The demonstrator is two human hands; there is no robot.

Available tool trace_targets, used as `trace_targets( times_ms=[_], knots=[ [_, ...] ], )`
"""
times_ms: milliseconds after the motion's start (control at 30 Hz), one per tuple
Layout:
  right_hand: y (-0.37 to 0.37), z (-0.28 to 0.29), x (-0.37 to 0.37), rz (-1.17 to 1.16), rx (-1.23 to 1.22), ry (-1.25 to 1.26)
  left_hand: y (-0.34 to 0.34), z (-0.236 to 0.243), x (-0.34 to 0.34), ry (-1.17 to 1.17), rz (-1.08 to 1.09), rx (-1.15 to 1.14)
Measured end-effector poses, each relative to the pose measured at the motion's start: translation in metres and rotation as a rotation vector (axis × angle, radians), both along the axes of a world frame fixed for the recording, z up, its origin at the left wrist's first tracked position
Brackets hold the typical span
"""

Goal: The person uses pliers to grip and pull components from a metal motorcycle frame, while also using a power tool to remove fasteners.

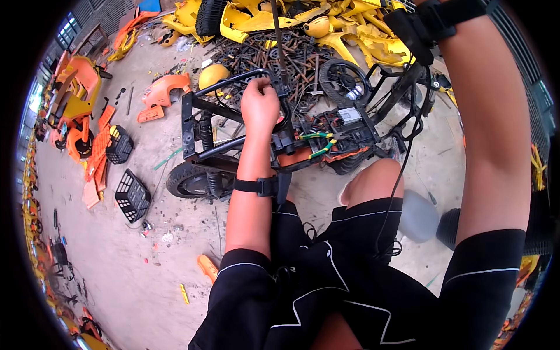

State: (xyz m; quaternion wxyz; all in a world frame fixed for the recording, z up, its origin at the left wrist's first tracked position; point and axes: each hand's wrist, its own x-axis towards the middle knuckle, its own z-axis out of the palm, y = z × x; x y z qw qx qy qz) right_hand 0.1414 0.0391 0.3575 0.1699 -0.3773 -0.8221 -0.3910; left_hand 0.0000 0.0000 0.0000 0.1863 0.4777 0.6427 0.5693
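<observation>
A stripped scooter frame of black tubes [219,150] stands in front of me, tilted, with a wheel [195,179] at its near left and another wheel [344,80] at its far right. My left hand [260,104] is closed at the frame's upper tube loop; its fingers curl away from me, and what they grip is hidden. Beside it, a long dark rod [279,41] rises to the top edge. Green and yellow cables [321,146] and a silver box [350,115] show on the frame's body. My right arm [490,116] reaches up past the top edge, hand out of view.
Behind the frame lie a heap of rusty metal parts [251,52] and a pile of yellow body panels [256,23]. Orange panels [166,88] and black baskets [133,196] lie on the floor to the left. A grey rounded container [419,217] stands by my right knee.
</observation>
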Motion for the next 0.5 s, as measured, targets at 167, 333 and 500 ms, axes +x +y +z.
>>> trace_targets(
  times_ms=[167, 333, 500],
  knots=[
    [-0.003, 0.008, 0.018, 0.013, -0.028, -0.020, 0.003, 0.007, 0.021, -0.004, -0.007, 0.007],
    [0.004, -0.001, 0.015, 0.092, -0.066, 0.053, -0.005, 0.002, 0.000, 0.023, 0.042, -0.056],
    [-0.001, -0.009, 0.026, 0.115, 0.090, 0.072, 0.002, 0.001, 0.008, 0.046, 0.043, -0.015]
  ],
)
